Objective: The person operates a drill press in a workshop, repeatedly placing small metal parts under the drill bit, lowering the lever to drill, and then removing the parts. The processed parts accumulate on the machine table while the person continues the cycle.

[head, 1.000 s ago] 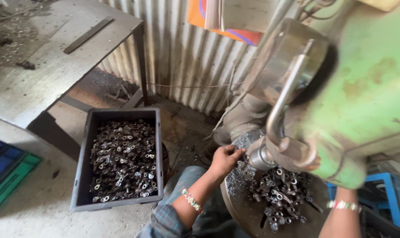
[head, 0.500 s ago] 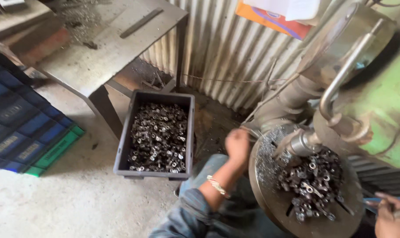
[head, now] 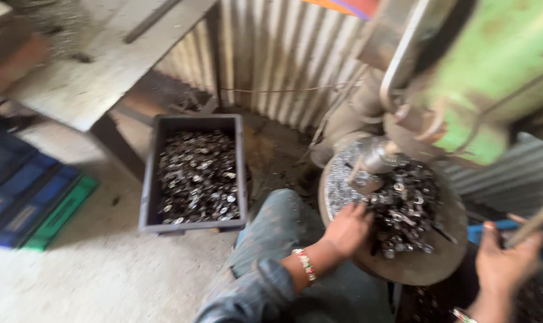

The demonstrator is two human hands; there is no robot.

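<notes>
My left hand (head: 348, 228) rests on the near left edge of a round metal machine table (head: 415, 269), fingers curled among a pile of small dark metal parts (head: 403, 206). Whether it grips one is blurred. My right hand (head: 508, 260) is at the right, closed around a long thin lever handle (head: 534, 222). A green drill press head (head: 487, 78) hangs over the table, its spindle (head: 376, 160) just above the parts.
A dark grey crate (head: 149, 197) full of small metal parts stands on the concrete floor to the left. Blue and green crates (head: 38, 209) lie further left. A metal workbench (head: 98, 72) and corrugated sheet wall (head: 271, 54) are behind. My knee (head: 277, 233) is below.
The view has swung left and down. My left hand slid from the table's rim onto the pile of parts. My right hand rose into view and took the lever handle.
</notes>
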